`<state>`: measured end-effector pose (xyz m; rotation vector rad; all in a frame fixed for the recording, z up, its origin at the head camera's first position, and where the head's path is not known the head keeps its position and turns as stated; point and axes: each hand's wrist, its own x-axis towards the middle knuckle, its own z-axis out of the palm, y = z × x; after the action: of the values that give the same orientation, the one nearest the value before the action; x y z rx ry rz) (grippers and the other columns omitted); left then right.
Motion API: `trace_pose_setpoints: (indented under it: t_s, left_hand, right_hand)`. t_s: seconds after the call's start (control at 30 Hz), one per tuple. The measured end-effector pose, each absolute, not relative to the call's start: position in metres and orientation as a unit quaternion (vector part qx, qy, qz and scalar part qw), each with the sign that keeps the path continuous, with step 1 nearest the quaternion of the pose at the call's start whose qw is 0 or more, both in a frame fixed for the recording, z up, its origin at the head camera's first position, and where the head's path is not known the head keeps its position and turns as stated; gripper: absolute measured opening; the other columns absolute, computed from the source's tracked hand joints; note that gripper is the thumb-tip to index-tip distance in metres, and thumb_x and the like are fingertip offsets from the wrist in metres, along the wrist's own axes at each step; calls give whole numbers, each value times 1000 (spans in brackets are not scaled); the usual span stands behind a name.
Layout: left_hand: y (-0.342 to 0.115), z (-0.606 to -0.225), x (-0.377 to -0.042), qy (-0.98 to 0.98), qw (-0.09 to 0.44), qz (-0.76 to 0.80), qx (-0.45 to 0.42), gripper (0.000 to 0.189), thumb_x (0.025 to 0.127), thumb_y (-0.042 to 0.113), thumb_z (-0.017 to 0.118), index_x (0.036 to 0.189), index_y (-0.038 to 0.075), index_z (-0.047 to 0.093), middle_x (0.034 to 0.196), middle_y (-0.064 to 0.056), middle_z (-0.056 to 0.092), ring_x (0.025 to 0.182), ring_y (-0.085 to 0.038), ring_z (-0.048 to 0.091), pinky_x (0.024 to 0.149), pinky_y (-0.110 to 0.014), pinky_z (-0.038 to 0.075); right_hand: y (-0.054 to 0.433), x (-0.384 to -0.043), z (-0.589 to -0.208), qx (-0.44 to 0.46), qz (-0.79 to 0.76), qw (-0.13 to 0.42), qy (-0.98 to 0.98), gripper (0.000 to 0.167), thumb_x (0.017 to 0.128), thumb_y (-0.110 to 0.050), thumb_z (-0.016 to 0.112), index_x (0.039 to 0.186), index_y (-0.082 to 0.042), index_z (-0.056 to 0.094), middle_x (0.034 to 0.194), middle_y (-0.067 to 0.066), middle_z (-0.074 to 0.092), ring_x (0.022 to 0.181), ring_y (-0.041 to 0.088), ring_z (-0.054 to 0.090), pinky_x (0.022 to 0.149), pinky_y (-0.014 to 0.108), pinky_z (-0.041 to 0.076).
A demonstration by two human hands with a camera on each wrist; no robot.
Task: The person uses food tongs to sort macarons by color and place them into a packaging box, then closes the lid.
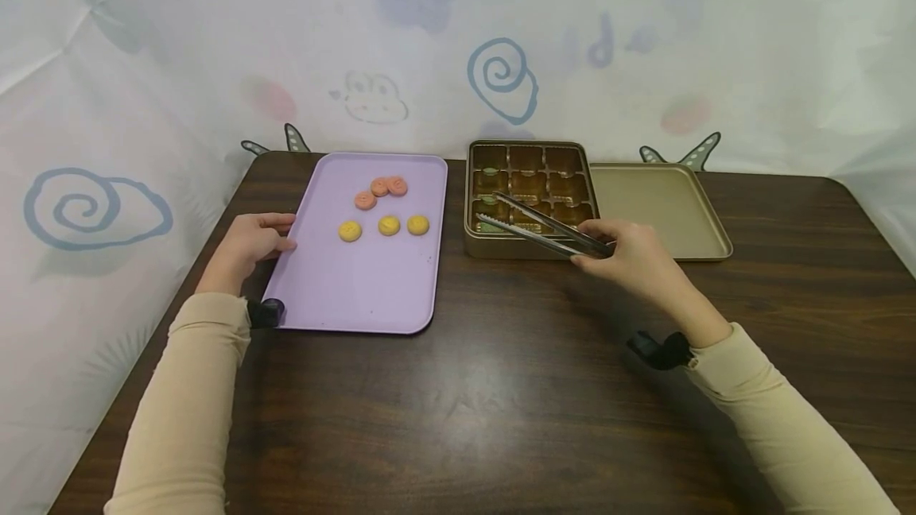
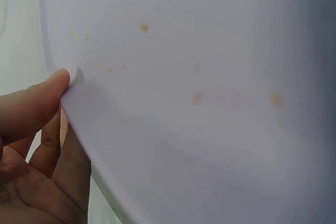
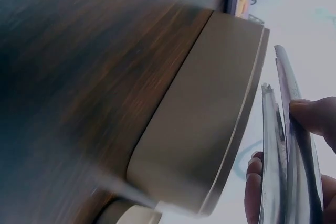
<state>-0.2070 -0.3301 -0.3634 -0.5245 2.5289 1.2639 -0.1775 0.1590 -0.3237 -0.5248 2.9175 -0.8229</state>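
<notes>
At the left edge of the lilac tray (image 1: pixel 343 292), my left hand (image 1: pixel 246 249) grips the rim; in the left wrist view the thumb (image 2: pixel 52 83) is on the rim with the fingers behind it. Three pink cookies (image 1: pixel 379 187) and three yellow cookies (image 1: pixel 389 225) lie on the tray. My right hand (image 1: pixel 633 261) holds metal tongs (image 1: pixel 544 229) between thumb and fingers, tips apart and over the front left of a gold tin (image 1: pixel 525 249). Nothing shows between the tips. Green pieces (image 1: pixel 490 199) sit in the tin's left compartments, partly hidden.
The tin has a brown divided insert (image 1: pixel 525 157). Right beside it lies a flat gold lid (image 1: pixel 654 205). All stand on a dark wooden table (image 1: pixel 458 412), with a patterned white cloth (image 1: pixel 429 54) behind and at the sides. Crumbs dot the tray.
</notes>
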Motion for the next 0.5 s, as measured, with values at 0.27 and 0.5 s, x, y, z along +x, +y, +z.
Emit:
trace_pose_setpoints:
  t_s: [0.27, 0.5]
  left_hand:
    - [-329, -362, -207, 872, 130, 436, -183, 56, 92, -3, 51, 145, -3, 34, 149, -29, 34, 132, -45, 41, 110, -52, 36]
    - [-327, -362, -206, 872, 125, 434, -189, 55, 92, -2, 51, 145, -3, 35, 148, -29, 35, 132, -45, 42, 110, -52, 37]
  right_hand:
    - [138, -179, -317, -190, -285, 27, 939, 43, 85, -20, 69, 123, 0, 61, 123, 21, 63, 114, 37, 58, 95, 52, 47]
    - [110, -183, -314, -221, -289, 35, 931, 42, 84, -22, 70, 122, -4, 62, 125, 16, 64, 115, 33, 59, 96, 49, 48]
